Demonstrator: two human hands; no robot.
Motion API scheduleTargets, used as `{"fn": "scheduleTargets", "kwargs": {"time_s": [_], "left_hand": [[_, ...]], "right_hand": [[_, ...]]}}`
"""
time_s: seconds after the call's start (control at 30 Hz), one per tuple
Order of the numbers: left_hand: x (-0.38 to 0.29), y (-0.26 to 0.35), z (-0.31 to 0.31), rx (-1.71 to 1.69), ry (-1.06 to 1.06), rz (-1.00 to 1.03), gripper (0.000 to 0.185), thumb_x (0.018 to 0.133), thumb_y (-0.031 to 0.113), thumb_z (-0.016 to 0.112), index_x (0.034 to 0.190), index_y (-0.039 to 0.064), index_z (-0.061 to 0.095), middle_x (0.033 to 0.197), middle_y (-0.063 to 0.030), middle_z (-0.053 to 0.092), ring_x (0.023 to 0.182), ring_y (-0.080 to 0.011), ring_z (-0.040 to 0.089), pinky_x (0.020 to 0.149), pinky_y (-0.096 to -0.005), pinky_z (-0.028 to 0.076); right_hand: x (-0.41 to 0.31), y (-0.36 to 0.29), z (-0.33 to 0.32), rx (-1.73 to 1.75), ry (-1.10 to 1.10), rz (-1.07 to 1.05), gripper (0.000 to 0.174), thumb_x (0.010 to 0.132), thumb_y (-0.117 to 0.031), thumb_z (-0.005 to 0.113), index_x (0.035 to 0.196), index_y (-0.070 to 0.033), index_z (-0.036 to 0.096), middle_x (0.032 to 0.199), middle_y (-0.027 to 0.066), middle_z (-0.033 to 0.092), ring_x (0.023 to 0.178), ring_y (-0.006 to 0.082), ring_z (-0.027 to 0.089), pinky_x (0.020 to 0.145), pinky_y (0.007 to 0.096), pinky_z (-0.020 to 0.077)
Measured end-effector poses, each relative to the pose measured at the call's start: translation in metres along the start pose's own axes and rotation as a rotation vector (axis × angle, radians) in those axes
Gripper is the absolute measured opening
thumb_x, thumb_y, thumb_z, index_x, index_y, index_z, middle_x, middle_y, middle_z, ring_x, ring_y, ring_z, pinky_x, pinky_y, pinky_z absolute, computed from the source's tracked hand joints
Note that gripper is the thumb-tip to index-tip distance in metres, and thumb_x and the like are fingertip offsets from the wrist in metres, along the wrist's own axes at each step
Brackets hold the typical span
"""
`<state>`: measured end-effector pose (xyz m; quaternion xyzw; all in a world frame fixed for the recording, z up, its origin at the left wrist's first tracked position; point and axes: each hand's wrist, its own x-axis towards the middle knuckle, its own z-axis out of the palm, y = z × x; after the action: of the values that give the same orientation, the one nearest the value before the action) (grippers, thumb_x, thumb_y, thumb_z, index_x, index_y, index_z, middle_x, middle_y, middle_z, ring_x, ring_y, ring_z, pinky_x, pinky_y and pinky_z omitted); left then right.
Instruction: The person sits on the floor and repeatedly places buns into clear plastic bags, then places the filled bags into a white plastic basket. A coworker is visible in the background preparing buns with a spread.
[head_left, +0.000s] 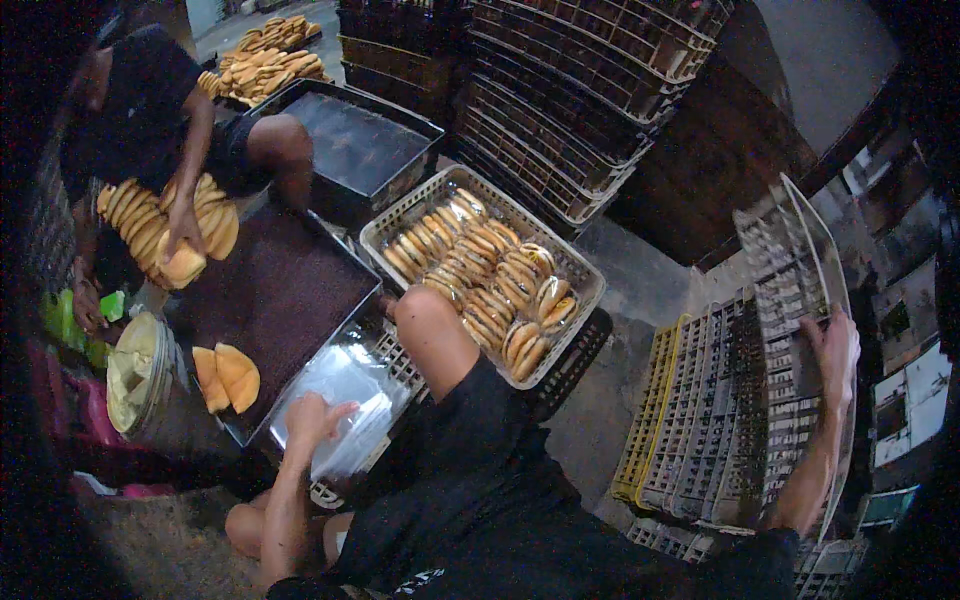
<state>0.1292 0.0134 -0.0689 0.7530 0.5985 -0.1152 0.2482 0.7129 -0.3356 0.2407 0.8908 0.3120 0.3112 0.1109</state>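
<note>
My left hand (313, 424) rests on a stack of clear plastic bags (360, 412) beside a dark metal tray (277, 292). At the far right, my right hand (834, 349) is at the rim of a grey plastic crate (795, 292), its fingers around the edge; the crate stands tilted on its side and looks blurred. In front of me a beige plastic crate (367, 234) holds rows of bread rolls in clear wrapping (480, 270). Two cut pieces of bread (226, 377) lie on the dark tray's near left corner.
A co-worker's hand (182, 229) holds bread at the row of sliced rolls (135, 221). Left stands a tub (139, 375) of pale filling. An empty-looking tray (349, 139), loose rolls (266, 71) and stacked crates (562, 112) are beyond. Yellow and grey crates (686, 420) stand at right.
</note>
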Motion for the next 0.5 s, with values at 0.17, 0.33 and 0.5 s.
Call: {"fn": "scheduleTargets", "kwargs": {"time_s": [0.17, 0.33, 0.5], "left_hand": [[0.003, -0.013, -0.004, -0.311, -0.03, 0.096, 0.052, 0.085, 0.044, 0.066, 0.057, 0.001, 0.064, 0.052, -0.0067, 0.062, 0.051, -0.0176, 0.063, 0.057, -0.0329, 0.049], [-0.036, -0.03, -0.039, -0.812, 0.119, 0.202, 0.047, 0.088, 0.036, 0.064, 0.06, -0.001, 0.059, 0.05, -0.0037, 0.053, 0.047, -0.0111, 0.049, 0.049, -0.0299, 0.038], [-0.067, -0.034, -0.055, -0.959, 0.337, 0.248, 0.048, 0.09, 0.034, 0.063, 0.06, -0.003, 0.056, 0.051, -0.0027, 0.049, 0.051, -0.0083, 0.042, 0.049, -0.0309, 0.033]], "right_hand": [[-0.031, -0.157, -0.061, 0.219, -0.127, -0.204, 0.043, 0.08, -0.038, 0.074, 0.098, -0.004, 0.055, 0.076, 0.023, 0.062, 0.076, 0.0442, 0.06, 0.065, 0.0515, 0.0442], [-0.022, -0.271, -0.035, 0.275, -0.014, -0.546, 0.044, 0.081, -0.043, 0.071, 0.096, -0.005, 0.055, 0.068, 0.0201, 0.063, 0.068, 0.0406, 0.064, 0.06, 0.0481, 0.0494], [-0.013, -0.358, 0.037, 0.429, -0.08, -0.552, 0.048, 0.082, -0.048, 0.069, 0.097, -0.004, 0.057, 0.07, 0.0209, 0.064, 0.071, 0.0413, 0.065, 0.061, 0.0494, 0.0503]]}}
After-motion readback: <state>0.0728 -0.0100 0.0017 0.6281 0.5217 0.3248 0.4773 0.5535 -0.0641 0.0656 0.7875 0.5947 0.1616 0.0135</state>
